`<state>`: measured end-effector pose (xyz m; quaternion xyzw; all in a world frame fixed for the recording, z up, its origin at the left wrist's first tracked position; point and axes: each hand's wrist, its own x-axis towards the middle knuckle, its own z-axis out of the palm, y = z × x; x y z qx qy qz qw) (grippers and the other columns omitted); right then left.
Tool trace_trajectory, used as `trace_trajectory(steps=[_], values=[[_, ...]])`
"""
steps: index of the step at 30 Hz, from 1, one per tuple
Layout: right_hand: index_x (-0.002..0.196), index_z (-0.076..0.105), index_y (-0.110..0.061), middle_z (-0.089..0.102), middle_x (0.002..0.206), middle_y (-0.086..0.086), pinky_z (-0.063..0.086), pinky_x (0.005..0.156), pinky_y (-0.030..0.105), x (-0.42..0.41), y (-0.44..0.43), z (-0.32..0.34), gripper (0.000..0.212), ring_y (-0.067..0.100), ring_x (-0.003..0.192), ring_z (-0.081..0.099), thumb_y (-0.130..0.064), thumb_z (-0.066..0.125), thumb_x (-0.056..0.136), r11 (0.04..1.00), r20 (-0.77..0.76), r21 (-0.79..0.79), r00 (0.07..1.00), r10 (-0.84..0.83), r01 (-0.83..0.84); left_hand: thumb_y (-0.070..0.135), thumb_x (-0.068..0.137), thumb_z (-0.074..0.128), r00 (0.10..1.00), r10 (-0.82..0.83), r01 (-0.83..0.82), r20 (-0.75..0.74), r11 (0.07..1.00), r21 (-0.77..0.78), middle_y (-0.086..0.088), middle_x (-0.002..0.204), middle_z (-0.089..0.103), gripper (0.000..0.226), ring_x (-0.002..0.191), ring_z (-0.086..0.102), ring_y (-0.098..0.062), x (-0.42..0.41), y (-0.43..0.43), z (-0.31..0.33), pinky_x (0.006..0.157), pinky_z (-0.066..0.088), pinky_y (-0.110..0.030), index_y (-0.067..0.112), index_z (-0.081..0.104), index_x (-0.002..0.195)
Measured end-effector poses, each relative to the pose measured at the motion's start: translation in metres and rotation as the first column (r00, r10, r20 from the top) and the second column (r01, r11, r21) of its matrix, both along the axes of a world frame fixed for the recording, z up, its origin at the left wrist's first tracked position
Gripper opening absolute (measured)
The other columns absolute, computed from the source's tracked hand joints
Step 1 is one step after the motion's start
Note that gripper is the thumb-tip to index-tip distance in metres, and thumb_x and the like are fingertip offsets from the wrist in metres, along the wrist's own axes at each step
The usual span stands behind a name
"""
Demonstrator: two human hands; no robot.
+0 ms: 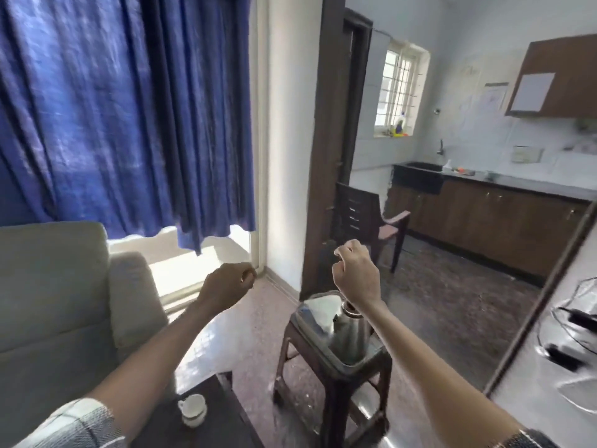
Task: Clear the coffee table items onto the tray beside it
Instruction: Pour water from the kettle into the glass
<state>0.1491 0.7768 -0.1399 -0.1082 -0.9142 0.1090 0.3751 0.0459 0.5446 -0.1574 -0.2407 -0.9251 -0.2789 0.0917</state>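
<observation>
**A:** Where did things stand on the coffee table [206, 428]?

**B:** A white teacup [193, 409] sat on its dark top at about seven o'clock in the view, upright, handle to the left. Nothing touched it. It was the one item I could see left to clear.

**A:** And the tray?

**B:** The tray [310, 321] rested on a dark wooden stool [336, 379] at roughly five o'clock, just beside the table. A steel kettle [350, 334] stood in its near half, with something pale, perhaps a cloth, lying at the far end. I judged the far half was open for the cup.

**A:** What were the hands doing?

**B:** Both were raised, well above everything. The left hand [227, 282] had its fingers curled into a loose fist, holding nothing. The right hand [355, 273] hung over the tray, also curled shut, empty as far as I could tell.

**A:** Why raised like that?

**B:** My guess: idle between moves, since neither was near the cup.
</observation>
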Motion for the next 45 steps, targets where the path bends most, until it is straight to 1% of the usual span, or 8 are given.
trace_trajectory(steps=[9,11,15,21,25,31,38,45], values=[[0.108,0.06,-0.007,0.051,0.111,0.005,0.051,0.069,0.038,-0.037,0.144,-0.066,0.029,0.023,0.102,0.052,-0.008,0.045,0.083,0.999,0.367,0.038,0.929,-0.036,0.023,0.012,0.089,0.048,0.924,-0.116,0.104,0.365,0.993,0.051,-0.001,0.08,0.071,0.02,0.067,0.067,-0.014,-0.071,0.114,-0.097,0.062,0.049,-0.021,0.017,0.066,0.085],[0.11,0.059,-0.009,0.049,0.114,0.005,0.052,0.076,0.042,-0.058,0.171,-0.076,0.03,0.024,0.107,0.05,-0.009,0.044,0.084,0.998,0.508,0.058,0.861,-0.012,-0.02,0.009,0.089,0.047,0.897,-0.116,0.107,0.427,0.993,0.045,-0.006,0.087,0.072,0.021,0.071,0.067,-0.017,-0.088,0.138,-0.115,0.061,0.049,-0.02,0.011,0.067,0.092],[0.121,0.055,-0.012,0.049,0.121,0.009,0.047,0.091,0.047,-0.1,0.213,-0.098,0.036,0.027,0.119,0.044,-0.013,0.046,0.085,0.998,0.698,0.0,0.714,0.048,-0.067,0.008,0.089,0.046,0.857,-0.107,0.127,0.504,0.992,-0.004,-0.014,0.103,0.07,0.025,0.093,0.065,-0.027,-0.118,0.185,-0.143,0.085,0.051,-0.032,0.004,0.068,0.101],[0.136,0.041,-0.017,0.042,0.135,0.014,0.034,0.105,0.039,-0.153,0.263,-0.15,0.059,0.031,0.127,0.036,-0.017,0.06,0.081,0.991,0.932,-0.076,0.346,0.109,-0.109,0.002,0.088,0.049,0.753,-0.112,0.131,0.648,0.991,0.018,-0.019,0.093,0.07,0.021,0.073,0.058,-0.021,-0.129,0.244,-0.19,0.077,0.051,-0.032,-0.002,0.068,0.094],[0.129,0.047,-0.015,0.05,0.131,0.012,0.034,0.101,0.03,-0.186,0.294,-0.186,0.058,0.026,0.121,0.046,-0.021,0.069,0.076,0.987,0.971,-0.083,0.211,0.111,-0.138,0.004,0.094,0.042,0.634,-0.02,-0.045,0.773,0.997,0.062,-0.002,0.07,0.06,0.022,0.056,0.055,-0.015,-0.13,0.272,-0.222,0.044,0.044,-0.015,0.0,0.063,0.097],[0.134,0.042,-0.01,0.052,0.132,0.013,0.043,0.098,0.032,-0.232,0.338,-0.224,0.068,0.027,0.119,0.05,-0.007,0.068,0.071,0.935,0.924,-0.349,0.147,0.353,-0.056,0.011,0.097,0.037,0.455,0.157,-0.439,0.877,0.896,0.067,-0.012,0.088,0.059,0.029,0.061,0.052,-0.018,-0.125,0.317,-0.256,0.033,0.033,-0.013,0.0,0.058,0.114],[0.096,0.055,-0.007,0.058,0.094,0.012,0.053,0.087,0.049,-0.257,0.373,-0.28,0.038,0.024,0.09,0.057,0.003,0.067,0.062,0.8,0.798,-0.6,0.05,0.601,-0.026,0.017,0.098,0.038,0.317,0.249,-0.626,0.915,0.78,0.005,-0.015,0.101,0.059,0.028,0.087,0.058,-0.029,-0.118,0.365,-0.272,0.063,0.041,-0.031,0.004,0.056,0.114],[0.087,0.067,-0.003,0.061,0.076,0.002,0.043,0.056,0.024,-0.268,0.378,-0.304,0.028,0.013,0.072,0.058,-0.013,0.075,0.062,0.793,0.804,-0.59,-0.019,0.594,-0.155,-0.002,0.095,0.037,0.228,0.302,-0.786,0.926,0.618,-0.008,-0.029,0.121,0.058,0.029,0.114,0.055,-0.041,-0.12,0.381,-0.276,0.098,0.043,-0.048,-0.009,0.057,0.114]])
